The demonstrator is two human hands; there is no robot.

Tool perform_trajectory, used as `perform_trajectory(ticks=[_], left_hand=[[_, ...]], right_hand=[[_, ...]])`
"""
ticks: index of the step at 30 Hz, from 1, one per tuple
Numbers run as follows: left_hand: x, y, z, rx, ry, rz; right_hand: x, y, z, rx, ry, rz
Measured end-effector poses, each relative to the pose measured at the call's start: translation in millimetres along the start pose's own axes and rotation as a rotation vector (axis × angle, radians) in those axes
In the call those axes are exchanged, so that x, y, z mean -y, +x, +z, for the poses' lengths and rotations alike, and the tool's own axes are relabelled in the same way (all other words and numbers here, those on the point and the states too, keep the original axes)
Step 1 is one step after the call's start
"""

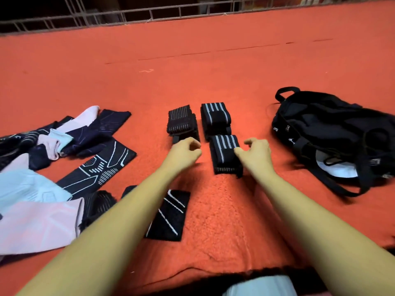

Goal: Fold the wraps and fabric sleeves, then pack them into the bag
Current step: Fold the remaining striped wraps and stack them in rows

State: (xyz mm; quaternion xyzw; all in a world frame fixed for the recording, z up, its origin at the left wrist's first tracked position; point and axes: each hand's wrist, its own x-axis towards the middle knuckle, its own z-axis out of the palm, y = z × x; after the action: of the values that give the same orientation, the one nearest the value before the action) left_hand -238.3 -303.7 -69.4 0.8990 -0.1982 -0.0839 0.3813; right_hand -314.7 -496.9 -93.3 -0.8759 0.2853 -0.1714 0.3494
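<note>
Three folded black wraps with white stripes lie in the middle of the red blanket: one at the far left (pixel 181 122), one at the far right (pixel 214 120) and one nearer (pixel 225 154). My left hand (pixel 186 152) hovers just left of the nearer wrap, its fingers curled and holding nothing. My right hand (pixel 256 153) is at that wrap's right edge, thumb tip touching it, fingers loosely bent. An unfolded black wrap (pixel 168 214) lies flat under my left forearm. Fabric sleeves (pixel 64 135) are heaped at the left. The black bag (pixel 333 133) lies to the right.
A dark sleeve with white line patterns (pixel 100 169) and a pink and pale blue sleeve (pixel 32 210) lie at the left. A metal railing (pixel 149 16) runs along the blanket's far edge. The red blanket (pixel 213 71) stretches wide beyond the wraps.
</note>
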Motion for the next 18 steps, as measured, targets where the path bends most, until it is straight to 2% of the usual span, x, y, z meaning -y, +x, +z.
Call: perform_trajectory(ticks=[2,3,5,7,9,12,15,18], left_hand=[[12,-14,-31,0.020,-0.032,0.035],[19,-23,-44,0.024,-0.032,0.031],[34,-44,-64,0.018,0.025,0.000],[52,-65,-78,0.039,0.129,-0.011],[72,-87,-85,0.182,0.214,-0.004],[100,-114,-92,0.314,0.298,0.033],[120,-131,-91,0.233,0.427,0.106],[130,-147,-86,0.087,0.402,0.037]], right_hand=[[21,-15,-5,0.007,0.028,-0.125],[33,-24,-3,0.068,0.067,-0.178],[57,-48,4,0.297,0.087,-0.253],[75,-74,18,0.586,0.001,-0.312],[85,-95,36,0.775,-0.118,-0.330],[92,-112,58,0.781,-0.190,-0.302],[89,-121,71,0.725,-0.295,-0.334],[84,-131,75,0.667,-0.332,-0.388]])
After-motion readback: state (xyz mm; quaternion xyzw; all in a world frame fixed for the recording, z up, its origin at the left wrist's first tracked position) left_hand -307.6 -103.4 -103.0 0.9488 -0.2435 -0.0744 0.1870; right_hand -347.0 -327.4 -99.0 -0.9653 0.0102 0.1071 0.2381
